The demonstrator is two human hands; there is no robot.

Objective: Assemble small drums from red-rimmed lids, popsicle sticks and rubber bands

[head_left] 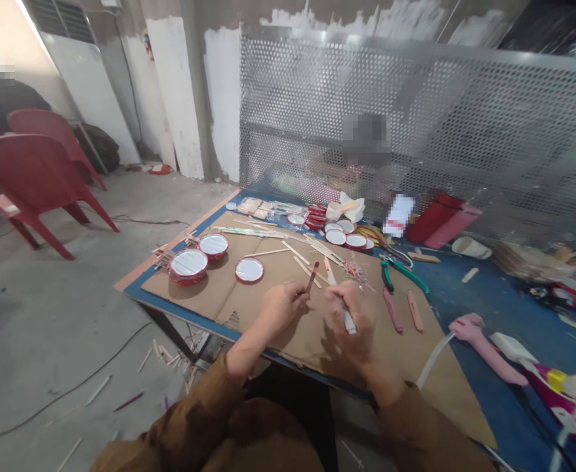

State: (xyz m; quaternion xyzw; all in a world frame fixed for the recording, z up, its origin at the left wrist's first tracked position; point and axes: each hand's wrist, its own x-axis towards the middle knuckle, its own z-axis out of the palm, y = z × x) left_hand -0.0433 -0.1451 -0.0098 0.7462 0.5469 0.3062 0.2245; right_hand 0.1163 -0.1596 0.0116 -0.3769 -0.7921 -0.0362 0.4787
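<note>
My left hand [284, 307] pinches a flat wooden craft stick [312, 276], held upright and coloured reddish brown toward its top. Close beside it, my right hand [353, 316] is closed around a pale marker pen [330, 271], whose tip points up and away from me. Stick and pen appear slightly apart. Both hands are above a cardboard sheet [288, 337] on the table. Just beyond them lie loose plain craft sticks [296, 252] and a small heap of colourful thin bits [354, 270]. Two pink markers [392, 310] rest to the right of my right hand.
Red-rimmed round pieces [188, 263] with white faces stand at left, one [249, 270] lying nearer the middle. Green-handled pliers [406, 275] and a pink glue gun [487, 347] lie right. A perforated metal screen [317, 98] edges the table's back; a person sits behind it.
</note>
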